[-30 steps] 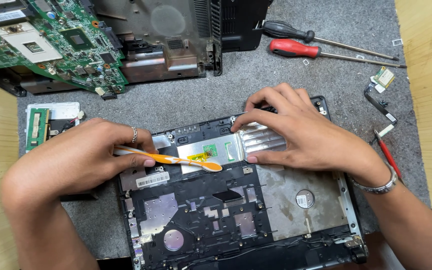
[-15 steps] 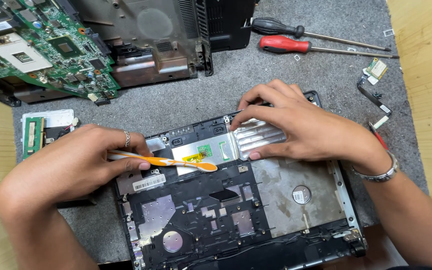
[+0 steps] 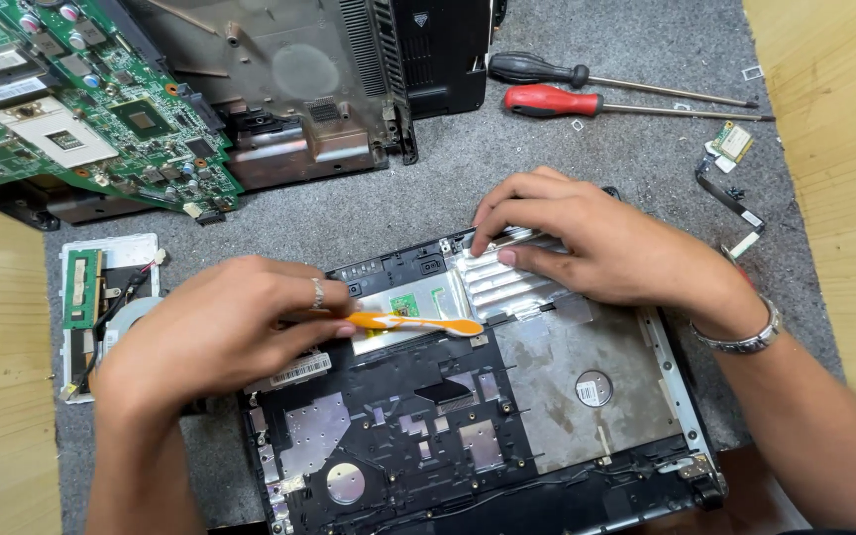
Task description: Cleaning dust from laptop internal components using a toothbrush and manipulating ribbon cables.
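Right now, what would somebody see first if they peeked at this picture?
Probably the bright orange pry tool, pinched in the left hand over the opened black laptop shell in the middle. The right hand presses on the shiny foil patch beside it. At the top left lies a big green circuit board.

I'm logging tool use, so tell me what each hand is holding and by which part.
The left hand holds an orange pry tool by its handle end, tip free. The right hand holds nothing; its fingers press flat on the silver foil panel.
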